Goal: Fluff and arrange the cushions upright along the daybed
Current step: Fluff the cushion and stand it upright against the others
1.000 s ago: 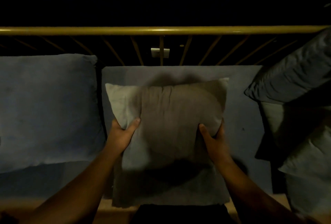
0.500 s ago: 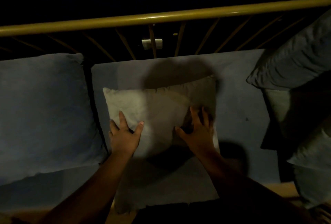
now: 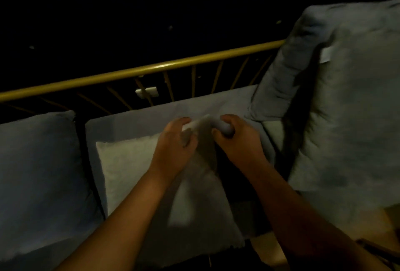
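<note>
I am gripping the upper right corner of the pale cushion point(image 3: 134, 169) with both hands. My left hand point(image 3: 173, 147) is clenched on the bunched fabric from the left, and my right hand point(image 3: 236, 138) is clenched on the same ridge from the right, fingers curled over it. The two fists are sitting just beside each other with the pinched corner rising between them. The cushion is lying in the middle of the daybed, its lower edge reaching the front of the seat, and my forearms are crossing over its lower half.

It is resting on the blue-grey seat pad point(image 3: 151, 117), which is running back toward the rail. A second blue pad point(image 3: 36, 162) is lying to the left, parted from the middle one by a dark gap. The brass-coloured top rail point(image 3: 138, 71) is slanting across behind, with thin spokes fanning below it. Beyond the rail the room is showing black, with nothing distinguishable.

On the right, a large grey-blue cushion point(image 3: 350, 119) is standing tall and crowding the end of the daybed, covering the rail's right end. A small white tag point(image 3: 325, 54) is showing on its seam; any print is unreadable. A small white plate point(image 3: 147, 92) is visible behind the spokes, with no legible writing.
</note>
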The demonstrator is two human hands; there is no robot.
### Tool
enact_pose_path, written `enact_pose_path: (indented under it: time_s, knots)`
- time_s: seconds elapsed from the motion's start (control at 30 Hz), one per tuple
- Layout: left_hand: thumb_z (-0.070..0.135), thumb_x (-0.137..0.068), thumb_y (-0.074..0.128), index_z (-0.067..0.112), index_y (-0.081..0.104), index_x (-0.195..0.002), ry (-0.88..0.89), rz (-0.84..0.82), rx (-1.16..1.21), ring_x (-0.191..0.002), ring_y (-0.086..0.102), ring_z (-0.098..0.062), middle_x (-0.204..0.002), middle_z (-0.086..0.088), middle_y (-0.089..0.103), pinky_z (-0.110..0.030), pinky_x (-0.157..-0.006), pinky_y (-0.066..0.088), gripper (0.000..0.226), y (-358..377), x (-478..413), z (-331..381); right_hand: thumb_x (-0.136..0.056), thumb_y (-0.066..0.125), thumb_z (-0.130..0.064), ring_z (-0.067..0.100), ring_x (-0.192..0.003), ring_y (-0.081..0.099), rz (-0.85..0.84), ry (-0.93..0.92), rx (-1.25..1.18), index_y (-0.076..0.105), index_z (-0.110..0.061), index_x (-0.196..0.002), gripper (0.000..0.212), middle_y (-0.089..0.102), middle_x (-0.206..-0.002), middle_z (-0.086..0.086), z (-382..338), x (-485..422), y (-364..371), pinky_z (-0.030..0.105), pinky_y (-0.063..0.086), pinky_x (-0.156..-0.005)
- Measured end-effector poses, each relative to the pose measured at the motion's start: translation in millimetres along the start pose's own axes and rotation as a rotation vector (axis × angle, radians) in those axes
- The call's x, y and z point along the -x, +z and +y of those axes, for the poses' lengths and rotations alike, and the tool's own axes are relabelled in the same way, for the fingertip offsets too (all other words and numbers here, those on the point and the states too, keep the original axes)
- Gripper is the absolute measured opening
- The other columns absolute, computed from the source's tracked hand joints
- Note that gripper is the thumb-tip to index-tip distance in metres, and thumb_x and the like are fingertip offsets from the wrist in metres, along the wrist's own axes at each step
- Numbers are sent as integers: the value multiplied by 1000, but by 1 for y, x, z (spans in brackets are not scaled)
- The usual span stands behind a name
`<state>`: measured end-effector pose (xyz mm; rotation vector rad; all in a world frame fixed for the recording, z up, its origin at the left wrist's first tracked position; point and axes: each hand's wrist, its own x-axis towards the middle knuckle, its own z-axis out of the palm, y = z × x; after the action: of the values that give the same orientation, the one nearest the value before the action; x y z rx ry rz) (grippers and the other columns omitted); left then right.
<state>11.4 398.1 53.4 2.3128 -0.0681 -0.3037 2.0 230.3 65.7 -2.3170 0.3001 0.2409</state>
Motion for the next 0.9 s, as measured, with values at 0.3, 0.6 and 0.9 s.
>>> enact_pose_path:
  time_s: [0.3, 0.6, 0.9]
  knots:
    - [35, -87, 59, 24, 39, -136, 137, -88, 198, -120, 43, -8, -135, 5, 45, -23, -93, 35, 54, 54, -15, 191, -85, 65, -29, 11, -99, 58, 401, -28, -113, 62, -18, -119, 37, 63, -116, 1, 39, 30, -177, 21, 42, -84]
    - [37, -72, 77, 14, 26, -138, -311, -284, 542, -112, 50, -21, -142, -8, 44, -36, -89, 44, 86, 168, -41, 277, -84, 65, -26, 28, -132, 43, 487, 227, -81, 49, -8, -134, 55, 48, -140, 15, 182, 53, -269, 35, 32, -109]
    - [41, -46, 88, 23, 42, -136, -396, -91, 789, -114, 58, -26, -131, -2, 58, -56, -97, 46, 102, 211, -63, 277, -85, 64, -39, 25, -145, 20, 421, 359, -139, 26, -21, -147, 76, 22, -157, 9, 264, 64, -284, 43, 22, -115]
